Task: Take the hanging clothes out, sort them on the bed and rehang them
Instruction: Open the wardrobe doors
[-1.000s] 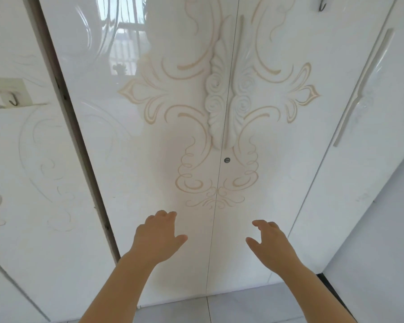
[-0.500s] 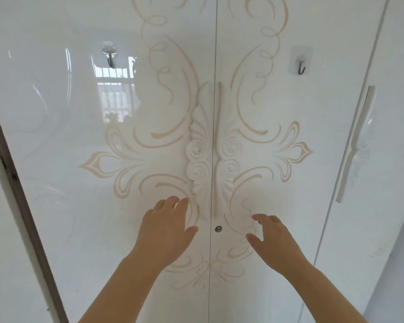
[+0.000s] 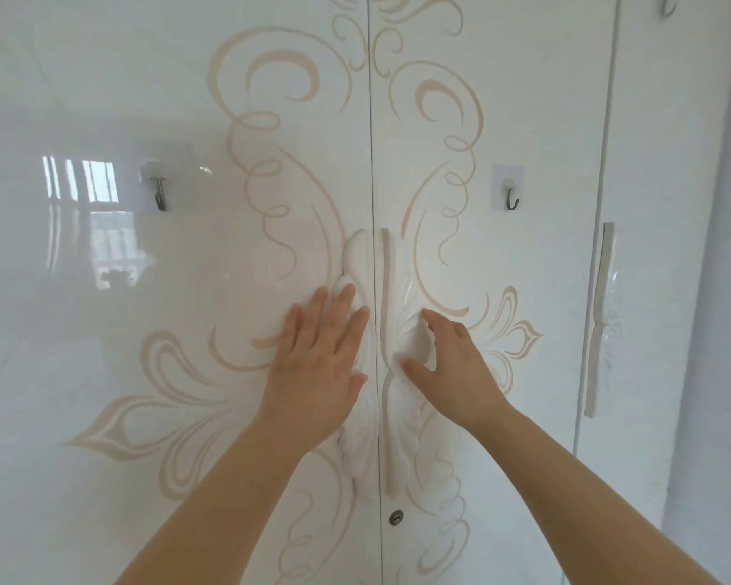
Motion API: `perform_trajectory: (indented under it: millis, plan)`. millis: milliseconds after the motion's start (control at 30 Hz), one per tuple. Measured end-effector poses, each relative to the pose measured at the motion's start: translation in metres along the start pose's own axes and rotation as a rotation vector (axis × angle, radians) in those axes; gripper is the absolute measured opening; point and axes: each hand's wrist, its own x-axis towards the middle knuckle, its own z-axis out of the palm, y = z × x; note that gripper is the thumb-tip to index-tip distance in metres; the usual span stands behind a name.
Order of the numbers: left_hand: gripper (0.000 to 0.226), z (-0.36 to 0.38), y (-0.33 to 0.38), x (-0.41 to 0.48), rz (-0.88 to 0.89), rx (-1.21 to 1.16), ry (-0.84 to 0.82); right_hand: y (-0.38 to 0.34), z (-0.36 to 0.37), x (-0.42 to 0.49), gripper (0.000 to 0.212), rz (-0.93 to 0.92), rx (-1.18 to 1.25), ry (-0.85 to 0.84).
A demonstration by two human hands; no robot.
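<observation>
- the left hand (image 3: pixel 313 369) lies flat on the left door (image 3: pixel 178 297) of a glossy white wardrobe, fingers straight and slightly spread, fingertips resting on the left carved handle (image 3: pixel 357 255)
- the right hand (image 3: pixel 452 365) grips the right carved handle (image 3: pixel 397 437): its fingers curl over the handle's outer edge and the thumb presses on the front
- both handles are raised white scrollwork, one either side of the centre seam (image 3: pixel 371 120), where the left door meets the right door (image 3: pixel 524 99); the doors are closed together
- the hanging clothes cannot be seen (nothing of the wardrobe's inside shows)
- a small round keyhole (image 3: pixel 396 517) sits on the right door just beside the seam, below the handles
- beige swirls are painted across both doors
- a stick-on hook (image 3: pixel 160 196) is on the left door and a second hook (image 3: pixel 511 195) on the right door, both above the hands
- further right stands a narrower door (image 3: pixel 659 162) with a long beige handle (image 3: pixel 599 318), and beyond it a pale wall (image 3: pixel 722 331)
</observation>
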Motion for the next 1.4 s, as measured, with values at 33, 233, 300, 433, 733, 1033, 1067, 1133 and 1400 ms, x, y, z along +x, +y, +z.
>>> perform_trajectory:
  millis: [33, 233, 300, 433, 733, 1033, 1067, 1133, 1400]
  plan:
    - [0.072, 0.007, -0.003, -0.001, 0.020, 0.022, 0.021, -0.001, 0.003, 0.002, 0.062, 0.018, 0.021, -0.002]
    - [0.062, 0.042, -0.011, -0.002, 0.066, 0.045, 0.140, 0.000, 0.023, 0.007, 0.050, 0.118, 0.108, 0.090]
    - [0.062, 0.045, -0.012, -0.001, 0.071, 0.045, 0.172, 0.000, 0.023, 0.008, 0.045, 0.154, 0.180, 0.084]
    - [0.060, 0.045, -0.013, -0.002, 0.073, 0.052, 0.197, -0.005, 0.018, 0.006, 0.023, 0.210, 0.309, 0.089]
    - [0.060, 0.046, -0.016, -0.003, 0.093, -0.001, 0.193, -0.012, -0.008, -0.009, 0.026, 0.369, 0.560, 0.061]
    - [0.045, -0.003, 0.030, 0.006, -0.039, -0.585, 0.205, -0.004, -0.062, -0.049, 0.047, 0.423, 0.697, 0.078]
    - [0.049, -0.012, 0.041, 0.010, -0.058, -0.709, 0.184, -0.003, -0.069, -0.054, 0.048, 0.436, 0.701, 0.077]
    - [0.050, -0.025, 0.061, 0.016, -0.098, -0.949, 0.104, 0.002, -0.082, -0.063, 0.050, 0.449, 0.699, 0.063]
    - [0.041, -0.059, 0.132, 0.021, 0.108, -1.221, 0.135, 0.030, -0.147, -0.106, 0.068, 0.484, 0.702, 0.040]
